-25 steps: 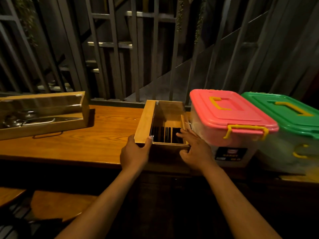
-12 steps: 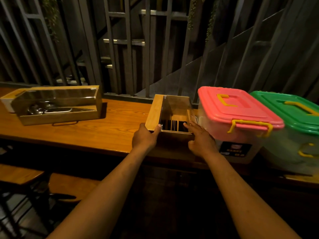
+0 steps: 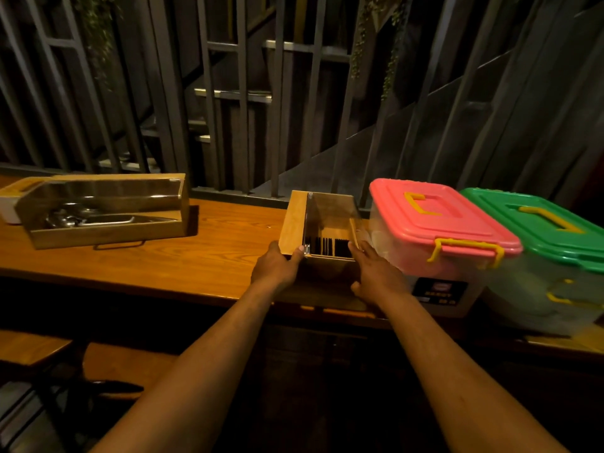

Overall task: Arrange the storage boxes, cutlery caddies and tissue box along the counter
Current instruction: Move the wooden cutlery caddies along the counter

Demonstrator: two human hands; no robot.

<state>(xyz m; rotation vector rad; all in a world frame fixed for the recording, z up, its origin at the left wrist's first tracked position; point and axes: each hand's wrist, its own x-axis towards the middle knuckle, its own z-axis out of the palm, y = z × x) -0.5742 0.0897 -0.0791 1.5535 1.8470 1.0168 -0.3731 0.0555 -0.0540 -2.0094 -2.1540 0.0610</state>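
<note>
Caddy [image 3: 322, 235], the small wooden one with dark sticks standing in it, sits near the front edge of the table [image 3: 137, 266], just left of the pink-lidded box [image 3: 438, 243] and, as far as I can judge, touching it or nearly so. My left hand [image 3: 277, 268] has its grip closed on the near left corner, thumb on the rim; my right hand [image 3: 376, 273] lies with fingers fairly flat along the near right side, more pressing than clasping. That uneven hold is my worry: if I push forward, the left corner may lead and the caddy twist, jamming against the pink box and nudging it into the green-lidded box [image 3: 549, 253] beside it. A clear panel seems to stand inside the caddy, so a jolt could rattle it or tip the sticks. A backward tug risks dragging it off the edge. The long caddy [image 3: 104, 207] far left is well apart and safe.
</note>
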